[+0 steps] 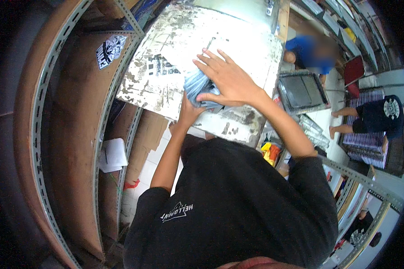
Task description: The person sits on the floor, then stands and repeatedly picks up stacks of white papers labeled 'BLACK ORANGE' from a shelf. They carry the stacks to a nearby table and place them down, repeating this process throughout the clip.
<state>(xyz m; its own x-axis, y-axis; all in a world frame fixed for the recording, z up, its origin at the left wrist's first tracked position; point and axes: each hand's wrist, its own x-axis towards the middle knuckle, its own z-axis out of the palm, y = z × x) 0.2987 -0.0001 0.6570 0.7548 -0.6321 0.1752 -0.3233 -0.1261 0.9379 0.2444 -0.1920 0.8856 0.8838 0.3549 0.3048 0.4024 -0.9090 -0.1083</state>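
Note:
A bundle of bluish-grey thin sheets, perhaps plastic (195, 86), is on the worn white tabletop (161, 42) in front of me. My left hand (190, 111) is closed around the bundle's near left side, its fingers partly hidden. Over the bundle's right side lies my right hand (232, 83), palm down, fingers stretched and spread, thumb reaching across the sheets. Just beyond the right fingertips is a slim dark metal piece (211, 42), too small to name. Dark stains and a black print mark the tabletop.
Metal-framed brown shelving (69, 134) rises at my left, with white paper (113, 154) hanging on it. A dark framed tray (303, 91) stands right of the table. Farther right are a person in blue (312, 51), a red chair (353, 74) and another person in black (381, 116).

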